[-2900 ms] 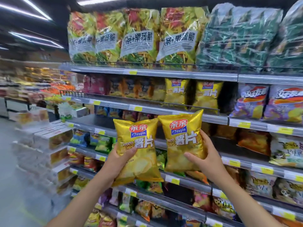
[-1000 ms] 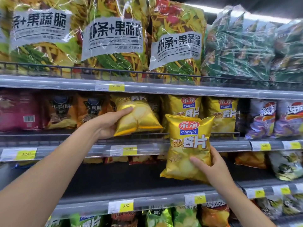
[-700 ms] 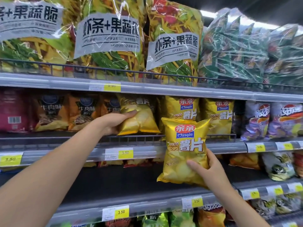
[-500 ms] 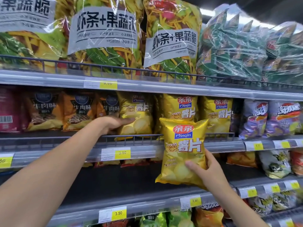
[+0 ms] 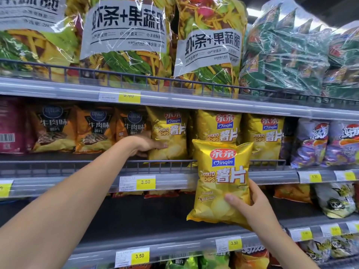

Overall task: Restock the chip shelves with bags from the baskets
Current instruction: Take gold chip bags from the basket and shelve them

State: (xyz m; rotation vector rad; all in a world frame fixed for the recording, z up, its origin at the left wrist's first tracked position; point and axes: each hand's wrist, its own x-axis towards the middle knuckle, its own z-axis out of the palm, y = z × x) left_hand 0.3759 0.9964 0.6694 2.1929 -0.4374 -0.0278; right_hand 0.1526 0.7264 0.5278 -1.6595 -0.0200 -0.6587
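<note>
My left hand reaches into the middle shelf and grips the lower left edge of a gold potato chip bag, which stands upright behind the wire rail. Two more gold bags stand to its right in the same row. My right hand holds a second gold chip bag by its lower right corner. That bag is upright in front of the shelf rail, below and to the right of the shelved row.
Orange beef-flavour bags fill the row to the left and purple bags sit to the right. Large clear snack packs crowd the top shelf. The dark shelf below holds bags only at its right end.
The left hand pushed its gold bag into the shelf row and stood it upright. The right hand's bag rose slightly. The view moved closer to the shelf.
</note>
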